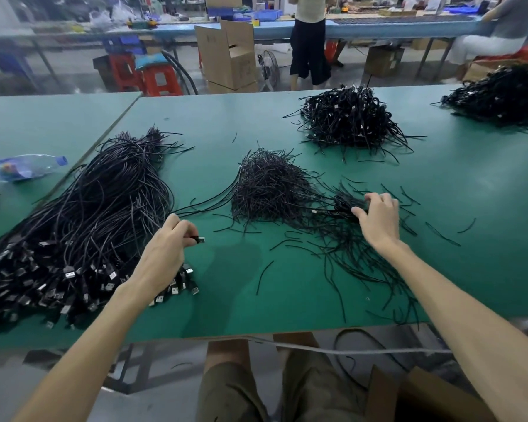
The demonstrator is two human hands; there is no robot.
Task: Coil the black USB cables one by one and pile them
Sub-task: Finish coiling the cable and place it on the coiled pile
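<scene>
Head view: left fingers [182, 228] pinch a plug [199, 239], right fingers [359, 212] clutch a coil [343, 205]. Likely next: pile it beyond them, wind the plugged cable.

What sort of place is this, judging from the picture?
Probably a factory packing hall: long green worktables heaped with black USB cables, cardboard cartons on the floor, and another person standing behind.
</scene>
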